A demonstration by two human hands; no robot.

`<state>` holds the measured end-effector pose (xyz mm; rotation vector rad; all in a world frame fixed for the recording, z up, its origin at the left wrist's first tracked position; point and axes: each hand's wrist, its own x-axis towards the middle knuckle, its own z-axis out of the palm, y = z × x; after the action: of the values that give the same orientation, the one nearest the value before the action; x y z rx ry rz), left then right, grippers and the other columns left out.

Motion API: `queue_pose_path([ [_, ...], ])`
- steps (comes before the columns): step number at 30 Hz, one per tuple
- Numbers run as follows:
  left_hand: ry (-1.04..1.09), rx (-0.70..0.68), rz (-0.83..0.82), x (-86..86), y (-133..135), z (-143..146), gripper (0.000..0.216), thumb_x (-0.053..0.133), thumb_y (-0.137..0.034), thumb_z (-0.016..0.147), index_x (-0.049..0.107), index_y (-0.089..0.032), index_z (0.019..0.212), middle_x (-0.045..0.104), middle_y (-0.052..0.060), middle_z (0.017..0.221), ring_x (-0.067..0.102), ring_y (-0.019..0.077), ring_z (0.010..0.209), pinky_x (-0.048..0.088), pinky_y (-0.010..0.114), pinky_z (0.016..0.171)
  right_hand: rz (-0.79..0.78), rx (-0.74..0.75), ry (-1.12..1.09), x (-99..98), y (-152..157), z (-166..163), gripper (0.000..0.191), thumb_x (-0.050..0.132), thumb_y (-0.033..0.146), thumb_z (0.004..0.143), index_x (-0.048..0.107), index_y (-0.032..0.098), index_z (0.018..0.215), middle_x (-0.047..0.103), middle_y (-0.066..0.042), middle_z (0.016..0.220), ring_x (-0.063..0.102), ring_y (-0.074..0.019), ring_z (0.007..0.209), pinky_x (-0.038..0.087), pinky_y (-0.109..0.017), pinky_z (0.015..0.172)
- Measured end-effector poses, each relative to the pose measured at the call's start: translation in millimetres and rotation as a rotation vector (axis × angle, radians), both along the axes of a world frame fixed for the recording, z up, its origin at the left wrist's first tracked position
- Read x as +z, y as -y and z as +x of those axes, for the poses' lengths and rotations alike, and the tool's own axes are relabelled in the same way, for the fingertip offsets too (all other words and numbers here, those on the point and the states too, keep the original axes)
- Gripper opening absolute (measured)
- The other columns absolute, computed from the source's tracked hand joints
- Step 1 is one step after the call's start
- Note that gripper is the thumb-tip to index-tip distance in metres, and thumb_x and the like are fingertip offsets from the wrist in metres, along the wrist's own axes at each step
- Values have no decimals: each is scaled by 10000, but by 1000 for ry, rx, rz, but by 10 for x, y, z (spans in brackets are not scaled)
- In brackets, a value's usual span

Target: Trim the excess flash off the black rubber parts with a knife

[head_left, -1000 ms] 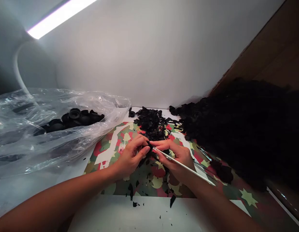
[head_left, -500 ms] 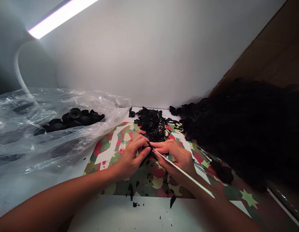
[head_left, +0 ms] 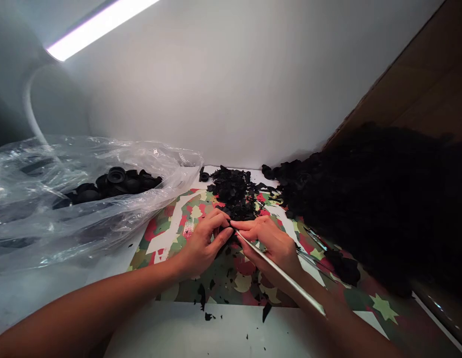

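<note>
My left hand is closed in a pinch around a small black part that shows only partly between the fingertips. Beside it, my right hand grips a thin white stick-like tool, its tip touching the black part. Both hands hover over a sheet patterned with red and green stars. Just beyond the fingers lies a heap of black scraps.
A clear plastic bag on the left holds several black round parts. A large dark pile fills the right side. Black flakes dot the sheet and the white table edge. A lamp bar glows above left.
The tool's rear end has swung slightly down and left as my right hand turned. My hands have stayed in nearly the same place.
</note>
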<state>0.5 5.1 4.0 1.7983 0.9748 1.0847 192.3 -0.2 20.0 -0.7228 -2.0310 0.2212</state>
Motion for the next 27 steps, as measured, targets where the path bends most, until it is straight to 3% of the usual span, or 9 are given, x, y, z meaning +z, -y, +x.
queue_pose_path([
  [7, -9, -64, -19, 15, 20, 20, 253, 479, -298, 1009, 527, -200, 780, 570, 48, 930, 519, 194, 877, 424, 306, 789, 122, -63, 234, -114, -55, 22, 177, 513, 83, 965, 601, 220, 897, 770, -117, 1070, 722, -234, 936, 474, -407, 833],
  [10, 80, -127, -110, -2, 28, 4, 263, 519, -370, 997, 540, -198, 799, 582, 48, 962, 513, 178, 834, 432, 293, 747, -63, -190, 174, -126, -151, 88, 151, 513, 136, 970, 600, 238, 899, 765, -73, 965, 699, -230, 896, 486, -399, 835],
  [12, 158, -144, -201, -34, 20, -13, 273, 540, -435, 983, 574, -197, 854, 588, 44, 971, 499, 160, 780, 428, 274, 686, -222, -240, 91, -93, -189, 126, 156, 563, 159, 928, 569, 244, 797, 752, -59, 1009, 687, -238, 946, 494, -395, 850],
  [15, 252, -171, -285, -80, -2, -26, 312, 555, -498, 966, 627, -194, 966, 603, 53, 987, 530, 162, 794, 448, 270, 682, -356, -193, -38, -35, -181, 138, 200, 557, 145, 875, 509, 232, 701, 707, -65, 1152, 657, -253, 1077, 488, -400, 907],
  [20, 325, -167, -330, -63, -18, -5, 245, 563, -423, 980, 643, -191, 992, 587, 86, 1172, 589, 200, 982, 507, 310, 829, -503, -188, -117, -18, -90, 71, 207, 407, 216, 988, 612, 231, 962, 656, -20, 803, 629, -195, 767, 476, -325, 697],
  [22, 291, -118, -283, -49, -19, 0, 211, 596, -391, 965, 651, -188, 942, 567, 81, 1174, 572, 201, 1016, 509, 297, 834, -598, -141, -104, -13, -63, 37, 180, 463, 304, 1003, 625, 228, 1022, 657, -13, 812, 608, -175, 716, 458, -297, 647],
  [27, 256, -64, -232, -45, -19, 2, 222, 601, -376, 961, 665, -182, 874, 569, 60, 1059, 564, 178, 952, 499, 266, 795, -769, -15, -170, 4, -48, 13, 171, 622, 382, 928, 602, 215, 958, 651, 1, 781, 609, -164, 689, 452, -270, 615],
])
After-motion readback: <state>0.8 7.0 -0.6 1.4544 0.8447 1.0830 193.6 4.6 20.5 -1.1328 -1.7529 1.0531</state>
